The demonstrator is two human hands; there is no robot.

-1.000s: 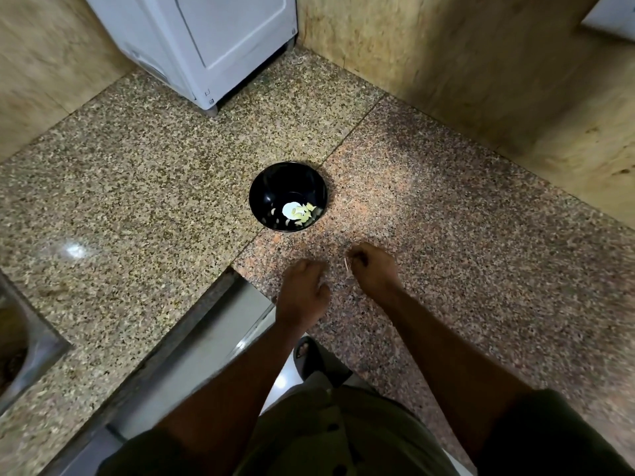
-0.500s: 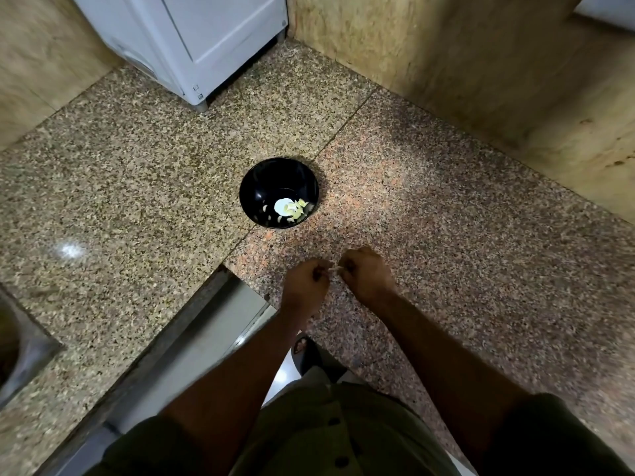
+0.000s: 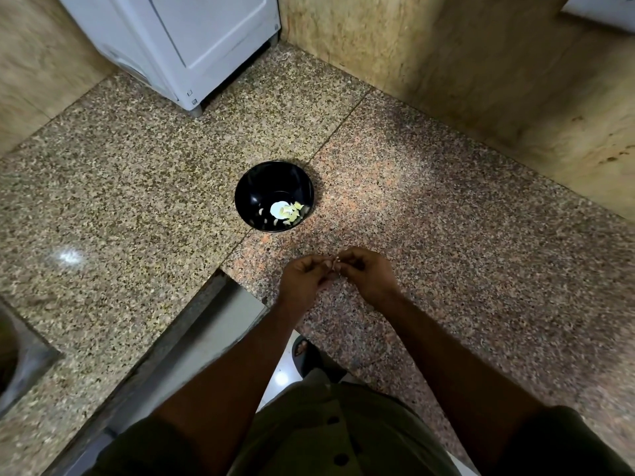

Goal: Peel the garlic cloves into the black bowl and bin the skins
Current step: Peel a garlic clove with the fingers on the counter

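We note a garlic clove (image 3: 335,264) held between both hands above the granite counter (image 3: 446,252), just on the near side of the black bowl (image 3: 275,180). Only a small pale tip of the clove shows between the fingertips, off-white with a pinkish tinge; it is too small for us to say how much skin remains on it. The left hand (image 3: 304,280) has its fingers curled inward and pinching the clove from the left. The right hand (image 3: 369,273) has its fingers likewise curled, meeting the clove from the right. The two hands touch at the fingertips.

The black bowl is round and glossy, standing upright on the counter, apart from the hands. Inside it, towards its near side, lie several peeled cloves (image 3: 290,213), pale yellow, beside a bright white spot that may be a light reflection.

The counter is speckled granite in two slabs, a greyer one to the left and a pinker one to the right, with a seam running diagonally under the bowl. It forms a corner against beige stone walls (image 3: 481,70). A white appliance (image 3: 192,39) stands at the far left corner. A steel sink (image 3: 24,369) edge shows at the left margin. Below the counter edge we see a sandalled foot (image 3: 304,352) on a pale floor.
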